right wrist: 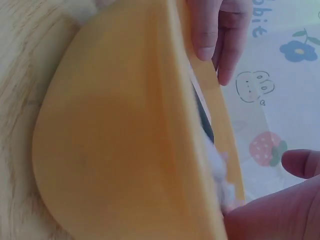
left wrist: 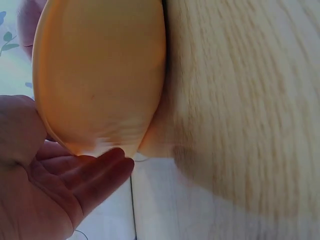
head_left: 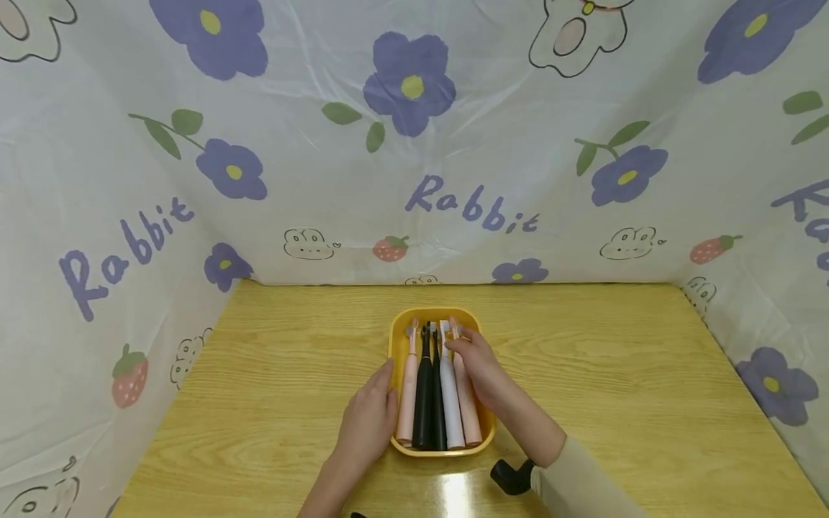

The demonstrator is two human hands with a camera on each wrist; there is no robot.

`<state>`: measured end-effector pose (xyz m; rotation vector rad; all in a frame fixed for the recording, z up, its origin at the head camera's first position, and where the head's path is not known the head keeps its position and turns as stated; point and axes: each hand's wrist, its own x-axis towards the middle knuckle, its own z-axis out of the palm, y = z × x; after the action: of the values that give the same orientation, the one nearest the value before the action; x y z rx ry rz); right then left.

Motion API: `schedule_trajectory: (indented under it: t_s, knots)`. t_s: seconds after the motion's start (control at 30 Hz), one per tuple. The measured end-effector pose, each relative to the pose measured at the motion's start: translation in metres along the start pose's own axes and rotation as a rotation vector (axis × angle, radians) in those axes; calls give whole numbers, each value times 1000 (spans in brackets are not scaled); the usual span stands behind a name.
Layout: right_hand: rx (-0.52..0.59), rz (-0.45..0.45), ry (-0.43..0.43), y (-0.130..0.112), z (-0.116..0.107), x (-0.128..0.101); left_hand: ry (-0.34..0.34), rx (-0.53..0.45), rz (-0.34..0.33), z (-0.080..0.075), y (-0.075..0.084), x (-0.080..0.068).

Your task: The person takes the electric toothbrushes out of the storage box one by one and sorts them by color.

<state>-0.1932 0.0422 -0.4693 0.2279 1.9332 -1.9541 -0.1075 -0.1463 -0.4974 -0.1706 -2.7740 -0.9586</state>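
A yellow plastic tray (head_left: 396,338) stands on the table and holds several electric toothbrushes side by side. From the left they run pink toothbrush (head_left: 408,396), black ones (head_left: 424,403), white toothbrush (head_left: 451,396) and another pink toothbrush (head_left: 466,399), heads toward the far end. My left hand (head_left: 368,417) grips the tray's left wall, its thumb over the rim and its fingers (left wrist: 100,180) along the outside. My right hand (head_left: 484,367) reaches over the right rim to the upper part of the right pink toothbrush, thumb held apart; its other fingertips are partly hidden.
The wooden table (head_left: 602,360) reaches out on both sides of the tray. A white cloth with printed flowers (head_left: 414,86) hangs behind and at both sides. A black device (head_left: 512,476) sits at the right wrist.
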Motion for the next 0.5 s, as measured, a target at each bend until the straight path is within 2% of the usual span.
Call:
schedule_trajectory:
  t_s: [0.1,0.27,0.5]
  knots:
    - [34,29,-9,2,1,1,-12,-10,-1,1,-2,1]
    - [-42,47,-67,9,2,-2,-24,-8,6,1,-3,1]
    - [-206,-73,-214,0,-7,-22,-32,6,-1,-1,-4,0]
